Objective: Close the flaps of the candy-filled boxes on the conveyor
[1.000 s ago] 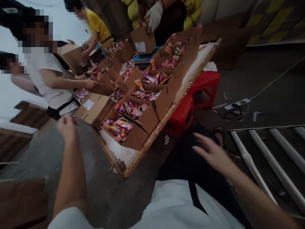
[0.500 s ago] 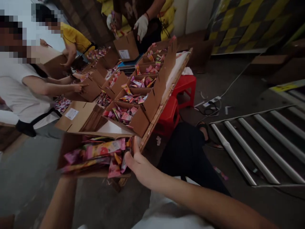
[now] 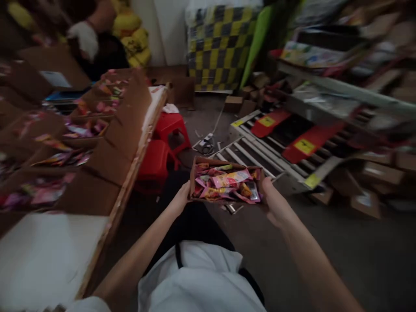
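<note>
I hold an open cardboard box (image 3: 193,174) in the air in front of me, over the floor. It is filled with several colourful snack packets (image 3: 225,184). My left hand (image 3: 182,196) grips the box's left side. My right hand (image 3: 273,203) grips its right side, fingers under the box. A roller conveyor (image 3: 251,149) lies just beyond the box, to the right.
At left a long wooden table (image 3: 130,173) carries more open boxes of packets (image 3: 81,130). Red plastic stools (image 3: 162,147) stand beside it. A gloved hand (image 3: 82,39) of another person works at the far end. Cartons and cluttered shelves (image 3: 341,99) fill the right side.
I have lifted the box of packets off the table's near end and swung to the right with it, toward the roller conveyor. The table and the other people moved to the left of view.
</note>
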### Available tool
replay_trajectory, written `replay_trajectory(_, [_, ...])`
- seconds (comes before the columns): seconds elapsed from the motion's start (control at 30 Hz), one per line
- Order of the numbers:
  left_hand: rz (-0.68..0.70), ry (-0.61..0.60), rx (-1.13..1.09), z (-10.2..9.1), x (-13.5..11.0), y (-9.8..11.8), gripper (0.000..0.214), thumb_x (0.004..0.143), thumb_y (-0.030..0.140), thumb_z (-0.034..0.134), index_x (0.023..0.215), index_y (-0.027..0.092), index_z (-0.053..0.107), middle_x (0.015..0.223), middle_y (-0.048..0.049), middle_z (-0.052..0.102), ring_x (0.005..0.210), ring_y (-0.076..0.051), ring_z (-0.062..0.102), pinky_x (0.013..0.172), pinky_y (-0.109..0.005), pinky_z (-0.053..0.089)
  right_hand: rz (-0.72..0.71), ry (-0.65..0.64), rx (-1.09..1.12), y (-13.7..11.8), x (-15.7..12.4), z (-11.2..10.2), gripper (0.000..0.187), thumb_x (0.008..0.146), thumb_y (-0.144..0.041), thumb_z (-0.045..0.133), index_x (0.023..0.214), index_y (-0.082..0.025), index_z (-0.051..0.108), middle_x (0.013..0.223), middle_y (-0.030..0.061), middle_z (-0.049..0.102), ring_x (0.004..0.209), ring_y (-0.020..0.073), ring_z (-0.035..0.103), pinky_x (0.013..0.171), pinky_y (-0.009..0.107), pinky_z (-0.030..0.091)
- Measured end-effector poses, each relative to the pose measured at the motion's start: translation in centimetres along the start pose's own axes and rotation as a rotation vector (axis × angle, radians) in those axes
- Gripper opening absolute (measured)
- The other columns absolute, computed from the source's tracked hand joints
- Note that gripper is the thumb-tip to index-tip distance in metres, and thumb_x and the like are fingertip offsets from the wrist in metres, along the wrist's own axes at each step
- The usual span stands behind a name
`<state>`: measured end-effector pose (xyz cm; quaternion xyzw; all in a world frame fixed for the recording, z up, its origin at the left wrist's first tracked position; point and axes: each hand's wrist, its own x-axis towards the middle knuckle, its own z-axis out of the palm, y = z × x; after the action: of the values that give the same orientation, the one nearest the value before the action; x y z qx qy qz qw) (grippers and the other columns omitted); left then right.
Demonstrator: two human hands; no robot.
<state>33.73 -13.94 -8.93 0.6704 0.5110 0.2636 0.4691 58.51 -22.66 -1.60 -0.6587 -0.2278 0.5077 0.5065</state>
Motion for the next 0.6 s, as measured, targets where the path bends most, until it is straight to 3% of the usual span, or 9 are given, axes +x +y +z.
replay_trajectory(0.07, [0.021,-0.048,-0.073,4.1,3.4,1.8,0.033,0.092,0.031,0.037,0.111,0.015,0.059,0.106,-0.0108,0.067,0.096,-0.020,0.064,0.082,-0.036,0.052,-0.121,0.230,-0.111,1.2,2.1,-2.9,0.062,0.081,-0.072,0.028,0.111,-0.023,0.051,0.102,0.0098,0.065,0.094,0.0248,0.063,0.074,0.041,0.054])
replay_trajectory(0.13, [0.093,-0.001,-0.082,6.5,5.5,3.8,0.030,0.088,0.027,0.042,0.110,0.014,0.058,0.112,-0.0121,0.064,0.106,-0.021,0.059,0.090,-0.037,0.048,-0.197,0.411,-0.212,2.0,3.5,-5.0,0.065,0.077,-0.074,0.031,0.106,-0.020,0.051,0.101,0.0118,0.063,0.097,0.0264,0.060,0.079,0.044,0.052])
replay_trajectory(0.23, [0.263,0.057,-0.119,6.5,6.8,6.3,0.029,0.084,0.028,0.048,0.109,0.016,0.057,0.111,-0.0105,0.062,0.104,-0.020,0.058,0.090,-0.035,0.048,-0.260,0.545,-0.291,2.3,3.5,-6.7,0.067,0.072,-0.074,0.041,0.103,-0.016,0.053,0.105,0.0151,0.058,0.105,0.0292,0.053,0.091,0.047,0.044])
replay_trajectory(0.3, [0.339,-0.022,-0.126,5.3,7.2,7.6,0.026,0.083,0.032,0.051,0.103,0.017,0.059,0.099,-0.0076,0.064,0.090,-0.018,0.062,0.081,-0.032,0.051,-0.338,0.534,-0.414,2.0,2.7,-7.1,0.067,0.072,-0.072,0.045,0.104,-0.014,0.055,0.105,0.0153,0.057,0.103,0.0292,0.053,0.091,0.047,0.043])
replay_trajectory(0.4, [0.430,-0.328,0.010,4.5,8.3,9.1,0.027,0.078,0.035,0.059,0.097,0.017,0.063,0.087,-0.0043,0.062,0.074,-0.015,0.061,0.068,-0.027,0.051,-0.474,0.377,-0.705,1.2,1.6,-7.0,0.068,0.073,-0.069,0.049,0.114,-0.014,0.055,0.105,0.0152,0.056,0.097,0.0289,0.055,0.084,0.044,0.047])
replay_trajectory(0.53, [0.563,-0.627,0.386,6.3,11.1,10.4,0.019,0.074,0.031,0.063,0.087,0.018,0.067,0.074,-0.0011,0.057,0.062,-0.012,0.054,0.061,-0.024,0.045,-0.534,0.126,-1.078,-0.2,1.7,-6.0,0.087,0.062,-0.068,0.066,0.127,-0.011,0.050,0.116,0.0203,0.052,0.104,0.0357,0.050,0.086,0.047,0.046])
replay_trajectory(0.6, [0.602,-0.723,0.491,6.9,12.4,10.9,0.015,0.076,0.028,0.059,0.082,0.018,0.067,0.075,-0.0024,0.059,0.068,-0.015,0.056,0.067,-0.026,0.045,-0.514,0.067,-1.196,-1.0,2.4,-5.5,0.083,0.062,-0.066,0.068,0.122,-0.010,0.054,0.115,0.0211,0.051,0.104,0.0367,0.050,0.086,0.049,0.046])
